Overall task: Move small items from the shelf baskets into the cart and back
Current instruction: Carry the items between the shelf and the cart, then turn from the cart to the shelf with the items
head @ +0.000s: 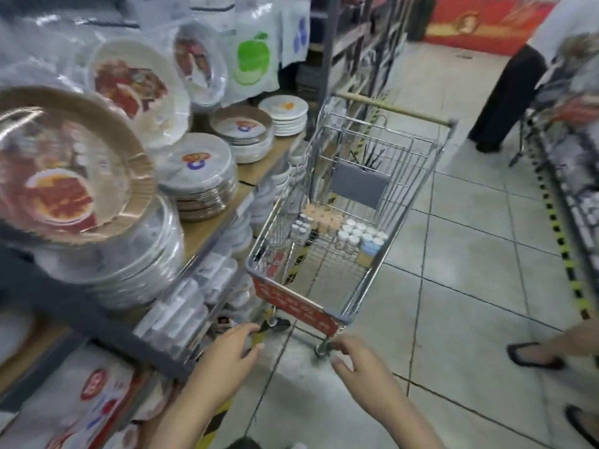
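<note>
A wire shopping cart (402,202) with a red front panel stands in the aisle ahead of me. Inside it sit packs of small white-capped bottles (359,236), a block of peach-coloured bottles (324,218) and a small grey-capped pack (299,228). My left hand (228,358) and my right hand (359,367) reach forward, low and just short of the cart's front end. Both have relaxed fingers and hold nothing. The frame is motion-blurred.
A shelf on the left carries stacks of wrapped paper plates (197,170) and, lower down, packs of clear containers (181,312). A person in dark trousers (505,102) stands at the far right beyond the cart. Another person's sandalled feet (534,354) are near right.
</note>
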The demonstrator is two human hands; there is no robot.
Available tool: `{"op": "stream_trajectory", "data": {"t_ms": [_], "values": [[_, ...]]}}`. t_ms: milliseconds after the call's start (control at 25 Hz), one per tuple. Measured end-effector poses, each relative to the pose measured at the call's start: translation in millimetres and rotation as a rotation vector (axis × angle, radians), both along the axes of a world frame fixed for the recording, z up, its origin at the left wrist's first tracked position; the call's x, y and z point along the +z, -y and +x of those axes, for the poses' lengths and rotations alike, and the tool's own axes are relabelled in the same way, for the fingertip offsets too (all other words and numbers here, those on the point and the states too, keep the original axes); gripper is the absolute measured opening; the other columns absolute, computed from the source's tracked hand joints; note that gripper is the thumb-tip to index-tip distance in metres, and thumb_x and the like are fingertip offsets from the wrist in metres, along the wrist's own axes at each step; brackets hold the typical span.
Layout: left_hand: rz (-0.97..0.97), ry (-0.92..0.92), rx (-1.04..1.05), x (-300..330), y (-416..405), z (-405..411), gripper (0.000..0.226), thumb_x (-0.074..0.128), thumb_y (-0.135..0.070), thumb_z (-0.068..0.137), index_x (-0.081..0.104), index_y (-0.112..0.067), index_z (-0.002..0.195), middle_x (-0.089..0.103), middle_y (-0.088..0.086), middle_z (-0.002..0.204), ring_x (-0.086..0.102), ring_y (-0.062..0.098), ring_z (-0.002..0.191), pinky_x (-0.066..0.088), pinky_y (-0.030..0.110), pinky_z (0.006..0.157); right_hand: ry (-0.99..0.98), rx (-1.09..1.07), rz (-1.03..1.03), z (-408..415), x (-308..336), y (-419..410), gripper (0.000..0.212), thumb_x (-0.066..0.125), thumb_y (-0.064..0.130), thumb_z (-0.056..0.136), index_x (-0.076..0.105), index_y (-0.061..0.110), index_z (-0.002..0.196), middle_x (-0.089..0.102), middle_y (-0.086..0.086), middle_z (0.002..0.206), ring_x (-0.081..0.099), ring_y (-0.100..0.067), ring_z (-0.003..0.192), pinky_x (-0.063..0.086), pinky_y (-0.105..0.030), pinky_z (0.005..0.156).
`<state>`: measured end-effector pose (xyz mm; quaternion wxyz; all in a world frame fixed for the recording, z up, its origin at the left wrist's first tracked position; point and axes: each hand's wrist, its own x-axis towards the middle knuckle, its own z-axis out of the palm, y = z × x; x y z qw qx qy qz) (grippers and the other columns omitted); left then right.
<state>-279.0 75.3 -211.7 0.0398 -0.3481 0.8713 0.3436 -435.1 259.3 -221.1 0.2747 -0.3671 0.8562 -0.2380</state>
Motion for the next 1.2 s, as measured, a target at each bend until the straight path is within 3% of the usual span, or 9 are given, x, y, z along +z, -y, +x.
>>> {"op": "stream_trajectory", "data": {"t_ms": [240,440,680,800,920,1040,1200], "values": [[0.049,0.014,0.048,-15.1,52.7,-56.5,0.038,0.054,-0.036,0.093,0.052,-0.025,0.129,0.057,-0.007,0.126,0.056,0.011,0.108,0.046,0.026,0.087,0.057,0.019,-0.009,-49.7,-6.7,56.8,0.032,0.049,0.028,0.095,0.054,0.024,0.126,0.058,0.008,0.121,0.053,-0.011,0.113,0.040,-0.022,0.089],[0.132,0.033,-0.012,-31.4,110.0,-147.0,0.037,0.056,-0.026,0.093,0.054,-0.017,0.129,0.060,-0.001,0.125,0.056,0.012,0.111,0.045,0.032,0.099,0.120,-0.171,0.014,-126.8,-19.0,91.0,0.035,0.049,0.031,0.097,0.052,0.021,0.130,0.055,0.007,0.128,0.051,-0.009,0.118,0.038,-0.021,0.097],[0.143,0.094,-0.218,-62.7,163.4,-287.1,0.034,0.054,-0.025,0.095,0.055,-0.015,0.128,0.059,0.000,0.127,0.055,0.013,0.113,0.040,0.024,0.094,0.167,-0.378,0.097,-227.8,-54.0,134.1,0.036,0.047,0.028,0.097,0.051,0.018,0.131,0.054,0.005,0.131,0.050,-0.008,0.119,0.038,-0.020,0.098],[0.182,0.116,-0.263,-84.0,165.7,-338.9,0.030,0.055,-0.022,0.094,0.059,-0.015,0.123,0.063,-0.003,0.120,0.057,0.008,0.103,0.040,0.018,0.088,0.237,-0.459,0.136,-260.2,-75.6,152.8,0.040,0.048,0.027,0.095,0.050,0.015,0.133,0.054,0.001,0.133,0.051,-0.012,0.120,0.040,-0.026,0.102],[0.260,0.164,-0.303,-119.7,162.8,-378.5,0.029,0.057,-0.020,0.093,0.060,-0.013,0.121,0.065,-0.001,0.116,0.059,0.009,0.102,0.043,0.021,0.093,0.317,-0.523,0.178,-292.9,-102.3,169.7,0.043,0.048,0.023,0.095,0.047,0.012,0.137,0.054,-0.004,0.135,0.052,-0.017,0.121,0.040,-0.028,0.103],[0.325,0.216,-0.342,-157.1,161.3,-405.6,0.024,0.055,-0.019,0.095,0.060,-0.015,0.118,0.064,-0.006,0.106,0.059,0.006,0.096,0.044,0.018,0.086,0.410,-0.616,0.204,-323.7,-132.7,184.7,0.043,0.048,0.022,0.095,0.045,0.010,0.137,0.055,-0.007,0.134,0.054,-0.020,0.120,0.042,-0.028,0.100],[0.444,0.266,-0.300,-207.0,158.2,-438.1,0.024,0.053,-0.015,0.095,0.056,-0.016,0.119,0.059,-0.007,0.108,0.057,0.009,0.097,0.044,0.019,0.087,0.516,-0.831,0.175,-360.8,-177.9,191.2,0.031,0.046,0.021,0.098,0.052,0.010,0.126,0.060,-0.002,0.120,0.057,-0.018,0.107,0.045,-0.028,0.092]]}}
